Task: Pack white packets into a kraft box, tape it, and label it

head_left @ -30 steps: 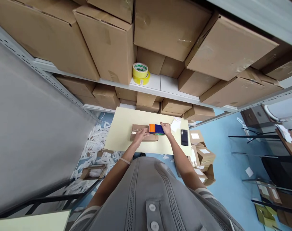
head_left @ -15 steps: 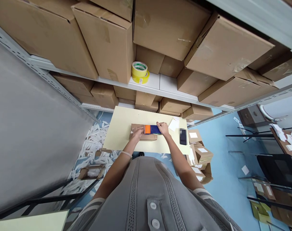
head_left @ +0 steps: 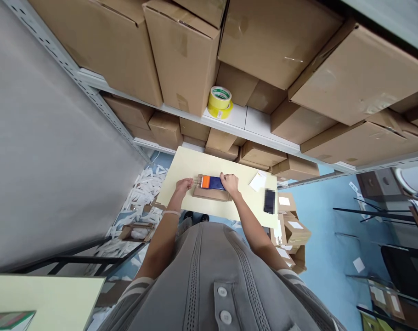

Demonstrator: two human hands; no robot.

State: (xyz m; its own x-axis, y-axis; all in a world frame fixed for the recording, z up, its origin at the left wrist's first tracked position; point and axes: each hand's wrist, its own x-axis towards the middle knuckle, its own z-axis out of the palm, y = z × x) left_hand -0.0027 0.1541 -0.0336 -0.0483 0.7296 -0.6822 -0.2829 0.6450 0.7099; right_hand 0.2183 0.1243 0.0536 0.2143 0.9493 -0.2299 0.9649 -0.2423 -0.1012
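The tape dispenser (head_left: pixel 211 182) is gripped by the right hand (head_left: pixel 229 183), and the left hand (head_left: pixel 184 186) is held open beside the brown box (head_left: pixel 212 194). The box could slide if it is not held down.

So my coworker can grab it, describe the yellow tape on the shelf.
Above the pale yellow table, find the white shelf lined with cardboard cartons. Two stacked yellow tape rolls sit there in a gap, bright against the brown cardboard.

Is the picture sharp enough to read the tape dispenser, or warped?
Head view: wide-angle bending makes the steel shelving lean toward the edges; lighting is even, no harsh glare; the orange-and-blue tape dispenser looks sharp but small; a pixelated patch sits at the black phone.
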